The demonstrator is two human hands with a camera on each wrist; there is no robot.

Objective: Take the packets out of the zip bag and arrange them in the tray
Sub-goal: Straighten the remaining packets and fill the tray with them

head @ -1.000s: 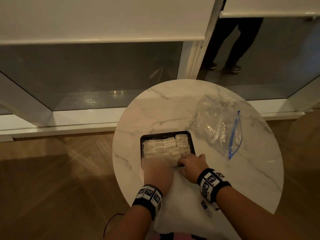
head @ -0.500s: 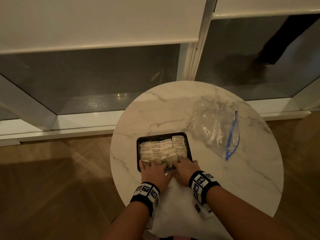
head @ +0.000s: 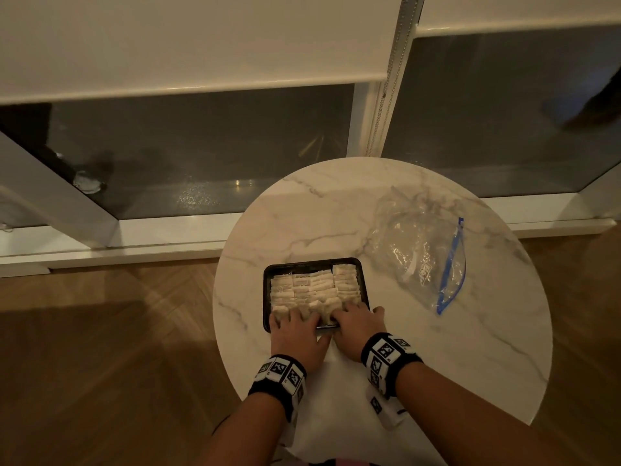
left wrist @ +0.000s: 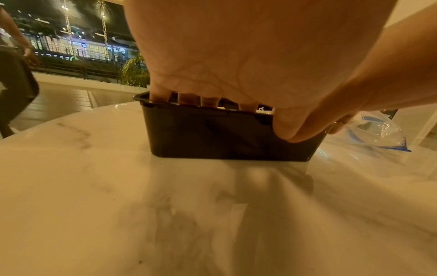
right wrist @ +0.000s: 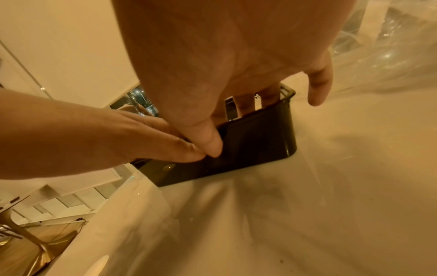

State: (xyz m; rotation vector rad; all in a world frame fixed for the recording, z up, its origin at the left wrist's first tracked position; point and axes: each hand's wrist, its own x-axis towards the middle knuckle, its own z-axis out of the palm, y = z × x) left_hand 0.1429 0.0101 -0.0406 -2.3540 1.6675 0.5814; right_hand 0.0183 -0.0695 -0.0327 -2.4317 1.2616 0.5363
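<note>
A black tray (head: 312,262) filled with rows of white packets (head: 316,287) stands on the round marble table (head: 336,210). Both hands sit side by side at its near wall. My left hand (head: 293,322) has its fingers (left wrist: 187,99) dipped straight down inside the tray (left wrist: 212,136) against the nearest packets, thumb on the outer wall. My right hand (head: 353,317) does the same at the tray (right wrist: 255,142), thumb (right wrist: 208,138) outside and little finger (right wrist: 318,84) past the corner. The clear zip bag (head: 423,257) with its blue zip lies crumpled to the right and looks empty.
The table stands close to a glass wall with white blinds (head: 201,45). Wooden floor (head: 100,348) surrounds it. A small white tag (head: 383,410) lies near the table's front edge. A person's dark leg (head: 594,109) shows beyond the glass at the upper right.
My left hand has come up from below the tray to its near wall, and the right hand has slid beside it. The person beyond the glass has walked off to the right.
</note>
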